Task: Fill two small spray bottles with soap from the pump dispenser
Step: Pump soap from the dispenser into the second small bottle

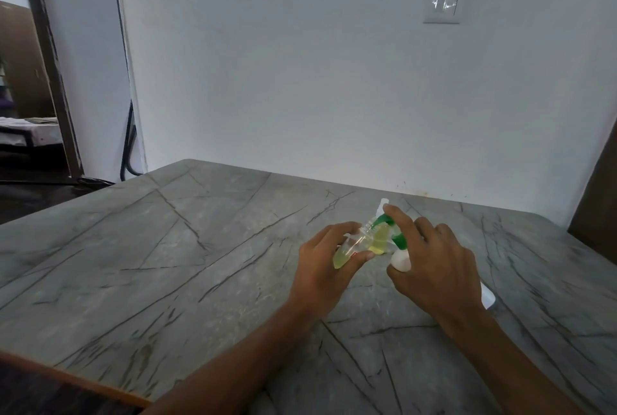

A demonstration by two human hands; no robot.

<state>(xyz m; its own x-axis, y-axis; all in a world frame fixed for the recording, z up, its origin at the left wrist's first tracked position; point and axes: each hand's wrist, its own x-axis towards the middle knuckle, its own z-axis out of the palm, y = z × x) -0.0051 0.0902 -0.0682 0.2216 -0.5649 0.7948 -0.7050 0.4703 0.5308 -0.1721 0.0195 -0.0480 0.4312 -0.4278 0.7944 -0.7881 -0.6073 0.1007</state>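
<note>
In the middle of the frame, over the gray table (167,247), the left hand (320,257) has its grip clamped on a small clear bottle (357,246). The bottle is tipped sideways and has yellow soap inside. The right hand (440,264) has its grip around the green and white pump dispenser (400,259), with the first finger stretched over the top. The bottle has a red mark, too small to read.
</note>
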